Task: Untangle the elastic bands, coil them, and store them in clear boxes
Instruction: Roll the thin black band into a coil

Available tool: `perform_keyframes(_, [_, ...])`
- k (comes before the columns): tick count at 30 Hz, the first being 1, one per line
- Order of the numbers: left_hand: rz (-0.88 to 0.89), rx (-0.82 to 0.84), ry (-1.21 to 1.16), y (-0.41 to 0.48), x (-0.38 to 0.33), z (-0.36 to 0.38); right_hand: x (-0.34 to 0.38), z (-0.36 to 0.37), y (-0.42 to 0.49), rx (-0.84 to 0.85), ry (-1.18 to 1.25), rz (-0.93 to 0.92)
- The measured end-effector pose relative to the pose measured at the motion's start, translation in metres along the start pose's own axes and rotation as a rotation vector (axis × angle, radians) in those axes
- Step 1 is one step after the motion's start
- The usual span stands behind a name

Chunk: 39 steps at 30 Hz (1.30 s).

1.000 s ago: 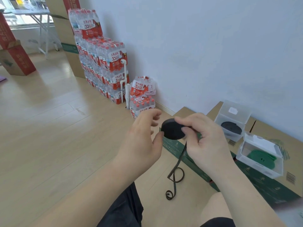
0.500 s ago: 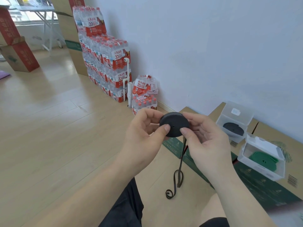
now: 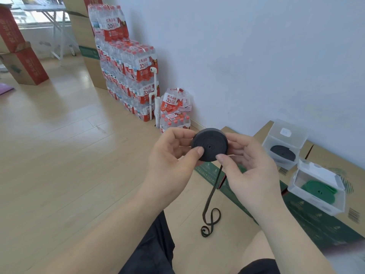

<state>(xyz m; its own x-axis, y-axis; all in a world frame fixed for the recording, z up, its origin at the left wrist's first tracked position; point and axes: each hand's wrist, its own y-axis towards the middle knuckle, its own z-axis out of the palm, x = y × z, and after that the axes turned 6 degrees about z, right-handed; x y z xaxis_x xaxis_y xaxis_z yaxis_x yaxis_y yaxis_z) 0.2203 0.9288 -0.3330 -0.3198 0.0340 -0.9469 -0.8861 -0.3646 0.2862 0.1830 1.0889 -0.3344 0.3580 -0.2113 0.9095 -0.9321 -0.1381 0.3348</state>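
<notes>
A black elastic band wound into a flat coil (image 3: pixel 209 144) is held up in front of me. My left hand (image 3: pixel 173 161) pinches its left edge with thumb and fingers. My right hand (image 3: pixel 248 167) pinches its right edge the same way. The band's loose tail (image 3: pixel 210 200) hangs from the coil to the wooden floor, ending in a small curl (image 3: pixel 206 231). Two open clear boxes sit on flattened cardboard at the right: the far box (image 3: pixel 284 143) holds a black coil, the near box (image 3: pixel 316 186) holds a green coil.
Stacked packs of bottled water (image 3: pixel 128 74) stand against the white wall, a smaller pack (image 3: pixel 174 113) beside them. Red cardboard cartons (image 3: pixel 21 62) sit at the far left. Flattened cardboard (image 3: pixel 316 220) covers the floor at the right. My knees are at the bottom edge.
The coil has turned to face me and both hands now pinch its edges. The hanging tail is shorter and its end has curled tighter on the floor.
</notes>
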Motion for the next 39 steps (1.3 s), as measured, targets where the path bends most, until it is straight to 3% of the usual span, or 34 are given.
perform_keyframes(2, [-0.003,0.0,0.039,0.0,0.003,-0.001,-0.003,0.002,-0.001,0.002,-0.01,-0.008])
perform_keyframes(6, [0.068,0.078,0.396,0.0,0.007,-0.006,-0.005,-0.003,0.004,0.026,-0.146,-0.118])
perform_keyframes(11, [0.341,0.214,0.53,0.0,0.004,-0.006,-0.001,-0.006,0.008,0.082,-0.359,-0.275])
perform_keyframes(13, [0.314,0.203,0.476,0.0,0.002,-0.005,0.002,-0.004,0.006,0.056,-0.296,-0.239])
perform_keyframes(17, [0.113,0.043,0.214,0.0,0.004,-0.005,0.005,-0.003,0.002,-0.029,-0.018,0.025])
perform_keyframes(20, [0.064,-0.022,0.083,0.002,0.008,-0.005,0.003,-0.001,-0.001,-0.021,0.03,0.05])
perform_keyframes(23, [0.028,0.042,0.21,0.001,0.011,-0.006,0.002,-0.003,0.003,-0.013,-0.07,-0.031])
perform_keyframes(26, [0.198,0.122,0.469,-0.003,0.008,-0.006,-0.002,-0.003,0.009,0.041,-0.278,-0.228])
perform_keyframes(30, [0.339,0.212,0.536,-0.002,0.006,-0.004,0.0,-0.003,0.011,0.052,-0.368,-0.32])
perform_keyframes(35, [0.145,0.047,0.244,0.001,0.003,-0.005,0.003,-0.003,0.007,-0.011,-0.04,0.033])
perform_keyframes(39, [0.04,0.004,0.085,0.003,0.011,-0.004,-0.003,-0.002,0.003,0.015,0.002,0.073])
